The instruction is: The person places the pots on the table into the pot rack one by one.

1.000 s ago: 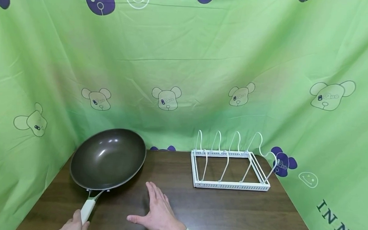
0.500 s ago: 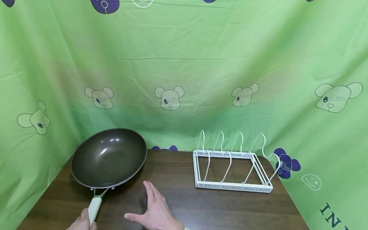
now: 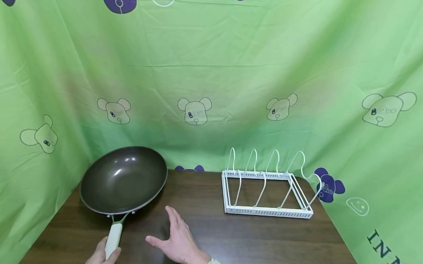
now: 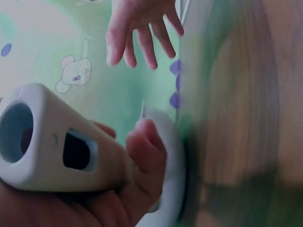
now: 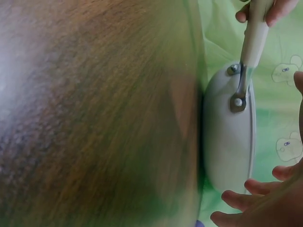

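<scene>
A dark-coated frying pan (image 3: pixel 124 179) with a pale outside (image 5: pixel 226 142) is at the left of the table in the head view. My left hand (image 3: pixel 102 257) grips its white handle (image 3: pixel 113 238), which points toward me. In the left wrist view the handle's hollow end (image 4: pixel 19 135) sticks out of the curled fingers. My right hand (image 3: pixel 178 241) is held to the right of the pan, fingers straight and spread, thumb out, holding nothing. In the right wrist view its fingertips (image 5: pixel 236 201) overlap the side of the pan.
A white wire rack (image 3: pixel 268 211) with several upright curved bars stands at the back right of the brown wooden table (image 3: pixel 263 244). Green printed cloth (image 3: pixel 214 69) hangs behind the table and down both sides.
The pan's handle has swung to the right in the head view, my left hand moving with it. The right hand has barely moved and stays spread. The head view has shifted slightly.
</scene>
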`<action>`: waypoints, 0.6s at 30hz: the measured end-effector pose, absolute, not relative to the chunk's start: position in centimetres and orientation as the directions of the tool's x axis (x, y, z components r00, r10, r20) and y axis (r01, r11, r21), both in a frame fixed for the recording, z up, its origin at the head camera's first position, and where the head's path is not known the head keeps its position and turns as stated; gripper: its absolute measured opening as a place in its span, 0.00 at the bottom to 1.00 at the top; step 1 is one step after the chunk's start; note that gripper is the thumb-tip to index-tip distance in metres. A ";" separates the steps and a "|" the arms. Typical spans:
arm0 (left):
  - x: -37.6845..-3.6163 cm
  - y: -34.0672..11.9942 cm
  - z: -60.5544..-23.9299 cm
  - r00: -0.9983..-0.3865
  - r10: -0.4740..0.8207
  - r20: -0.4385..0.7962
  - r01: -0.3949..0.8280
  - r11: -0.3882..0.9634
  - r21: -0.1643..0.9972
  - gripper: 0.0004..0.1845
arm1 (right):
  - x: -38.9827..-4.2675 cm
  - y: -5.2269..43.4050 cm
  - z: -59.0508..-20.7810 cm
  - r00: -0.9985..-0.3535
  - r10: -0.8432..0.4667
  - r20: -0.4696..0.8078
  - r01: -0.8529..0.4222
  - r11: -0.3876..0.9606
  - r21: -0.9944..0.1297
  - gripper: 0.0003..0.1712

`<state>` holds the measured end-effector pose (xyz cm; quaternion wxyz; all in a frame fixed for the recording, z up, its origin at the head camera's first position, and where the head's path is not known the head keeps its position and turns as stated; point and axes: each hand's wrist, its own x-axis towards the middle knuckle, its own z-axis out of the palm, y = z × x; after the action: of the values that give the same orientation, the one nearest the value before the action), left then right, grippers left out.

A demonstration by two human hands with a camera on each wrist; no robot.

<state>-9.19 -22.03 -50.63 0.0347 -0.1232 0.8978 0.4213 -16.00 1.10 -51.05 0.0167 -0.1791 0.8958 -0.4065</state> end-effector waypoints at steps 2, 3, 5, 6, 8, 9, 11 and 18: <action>-9.1 -21.4 -50.4 -0.961 -0.195 -0.195 -0.268 0.500 0.823 0.33 | -16.1 1.1 -51.0 -0.936 -0.332 0.114 -0.302 0.596 -0.744 0.58; -9.1 -21.1 -50.4 -0.960 -0.190 -0.207 -0.271 0.433 0.860 0.33 | -16.1 1.1 -51.0 -0.937 -0.331 0.112 -0.298 0.590 -0.751 0.57; -9.1 -20.6 -50.4 -0.956 -0.185 -0.228 -0.276 0.305 0.911 0.33 | -16.2 1.0 -50.9 -0.937 -0.332 0.108 -0.292 0.574 -0.765 0.57; -9.1 -20.3 -50.4 -0.953 -0.182 -0.242 -0.282 0.246 0.927 0.33 | -16.2 1.0 -50.9 -0.937 -0.332 0.107 -0.289 0.566 -0.772 0.57; -9.2 -19.9 -50.4 -0.946 -0.173 -0.275 -0.300 0.139 0.944 0.32 | -16.2 1.0 -50.9 -0.938 -0.331 0.107 -0.283 0.551 -0.785 0.56; -9.3 -19.7 -50.4 -0.941 -0.170 -0.293 -0.311 0.090 0.946 0.32 | -16.2 0.9 -50.9 -0.939 -0.328 0.106 -0.280 0.546 -0.790 0.56; -9.4 -19.2 -50.4 -0.932 -0.161 -0.324 -0.329 0.003 0.944 0.31 | -16.2 0.9 -50.9 -0.940 -0.324 0.104 -0.275 0.540 -0.795 0.55; -9.7 -18.4 -49.8 -0.906 -0.087 -0.415 -0.398 -0.157 0.904 0.20 | -16.3 0.8 -50.6 -0.940 -0.324 0.105 -0.272 0.530 -0.803 0.52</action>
<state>-9.72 -18.36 -49.83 0.1057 -0.1894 0.6405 0.7367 -16.33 0.79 -50.61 0.0285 -0.1706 0.8742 -0.4538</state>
